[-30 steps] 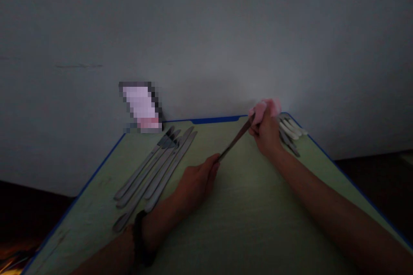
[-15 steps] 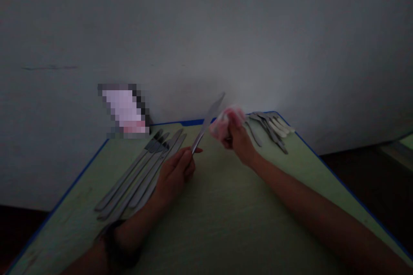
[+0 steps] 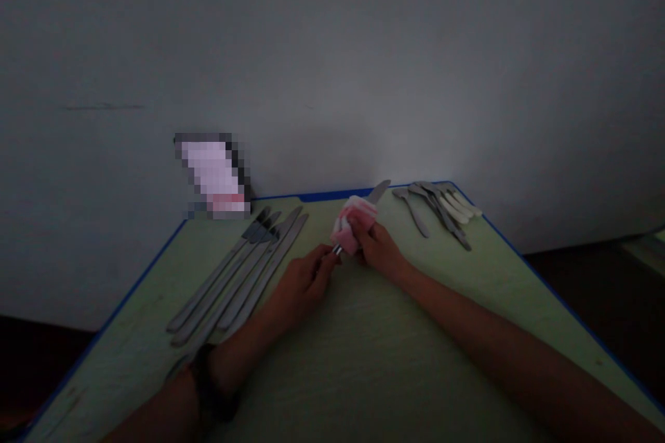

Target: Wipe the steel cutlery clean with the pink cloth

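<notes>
My left hand [image 3: 304, 284] is closed round the handle end of a table knife [image 3: 378, 191] above the middle of a green table [image 3: 395, 360]. My right hand [image 3: 378, 248] pinches a pink and white cloth [image 3: 352, 223] that is wrapped round the knife near its handle. The blade tip sticks out past the cloth, pointing to the far right. A dark band sits on my left wrist.
Several table knives [image 3: 244, 270] lie side by side at the left of the table. A small pile of cutlery [image 3: 439, 208] lies at the far right corner. A blurred-out object [image 3: 214, 175] leans on the grey wall behind. The table has a blue edge.
The cloth was at the knife's far tip, came off as the knife was raised, and is now wrapped round it near the handle. The knife is lowered again.
</notes>
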Available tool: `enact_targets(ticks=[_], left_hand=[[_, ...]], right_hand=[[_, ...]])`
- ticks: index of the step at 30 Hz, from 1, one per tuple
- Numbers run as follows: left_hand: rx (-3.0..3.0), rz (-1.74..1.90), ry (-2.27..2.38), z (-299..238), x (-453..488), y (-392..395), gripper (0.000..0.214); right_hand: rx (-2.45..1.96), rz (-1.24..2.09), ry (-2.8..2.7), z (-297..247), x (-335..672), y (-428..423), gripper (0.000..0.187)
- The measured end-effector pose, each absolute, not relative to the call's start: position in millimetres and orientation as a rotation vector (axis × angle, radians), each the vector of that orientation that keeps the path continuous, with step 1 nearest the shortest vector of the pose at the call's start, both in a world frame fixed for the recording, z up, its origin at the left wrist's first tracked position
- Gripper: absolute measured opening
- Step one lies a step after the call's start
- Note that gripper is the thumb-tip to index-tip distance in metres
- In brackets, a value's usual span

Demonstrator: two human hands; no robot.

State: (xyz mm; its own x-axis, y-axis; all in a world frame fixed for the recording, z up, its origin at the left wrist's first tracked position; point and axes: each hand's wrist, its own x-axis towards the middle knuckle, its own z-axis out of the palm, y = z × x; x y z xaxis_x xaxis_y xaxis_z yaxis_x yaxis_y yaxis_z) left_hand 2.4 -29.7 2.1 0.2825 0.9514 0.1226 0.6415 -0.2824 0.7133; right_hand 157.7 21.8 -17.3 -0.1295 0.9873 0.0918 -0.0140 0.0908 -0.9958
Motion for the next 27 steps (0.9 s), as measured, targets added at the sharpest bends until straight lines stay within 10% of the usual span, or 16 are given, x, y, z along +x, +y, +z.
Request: enact_targets(ticks=[14,22,27], left_hand=[[1.83,0.856,1.348,0.8,-0.8,-33.1,0.037],[1.658,1.125,1.313,-4.0,1.5,-30.5,0.03],[1.721,1.044,1.366,3.4,6.2,-31.3,0.024]], right_hand=[[-1.036,1.069,-0.917,6.9,204.1,60.6,0.049],[-1.05,0.969,-1.605,-12.3,179.9,44.2,0.034],[-1.171,0.611,-1.698,1.0,175.7,34.2,0.058]])
